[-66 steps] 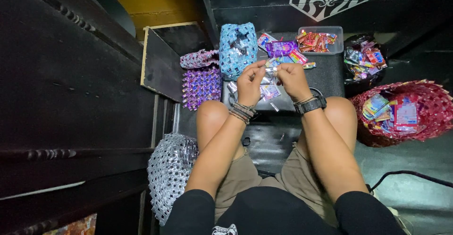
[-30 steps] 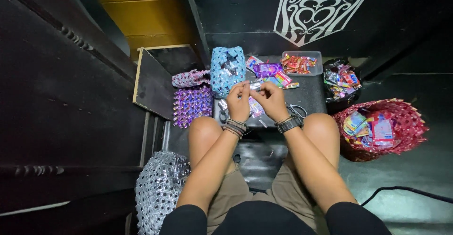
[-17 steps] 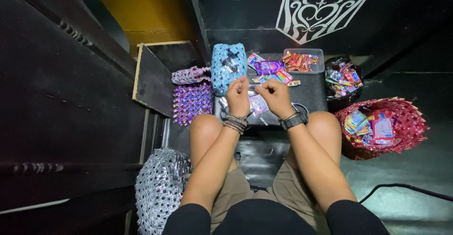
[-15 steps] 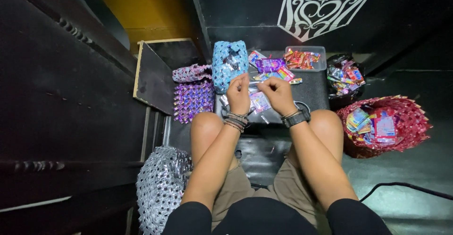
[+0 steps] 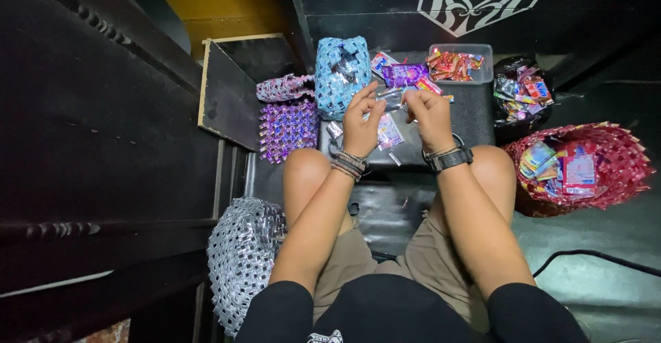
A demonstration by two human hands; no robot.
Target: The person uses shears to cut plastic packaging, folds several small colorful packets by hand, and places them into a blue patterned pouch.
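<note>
Against the frame half a second back little differs: both hands stay raised together over the black work surface (image 5: 475,119), fingers slightly shifted, same small piece between them.

Four woven bags, largest first: a silver one (image 5: 242,264) on the floor by the person's left knee; a red one (image 5: 606,167) off the surface's right side, filled with flat wrappers in mixed colours; a blue one (image 5: 341,74) at the surface's far left corner; a purple one (image 5: 287,130) off the left edge, with a pinkish woven strip (image 5: 284,88) above it.

One black bag of loose wrappers (image 5: 520,95) sits off the far right corner, one clear rectangular tray (image 5: 460,64) of red-orange wrappers on the far edge, and purple packets (image 5: 405,74) lie beside it.

Left hand (image 5: 361,119) and right hand (image 5: 428,112) are each curled, fingertips pinching a small shiny foil strip (image 5: 394,99), held above the surface's middle. More loose strips (image 5: 387,133) lie under the hands.
</note>
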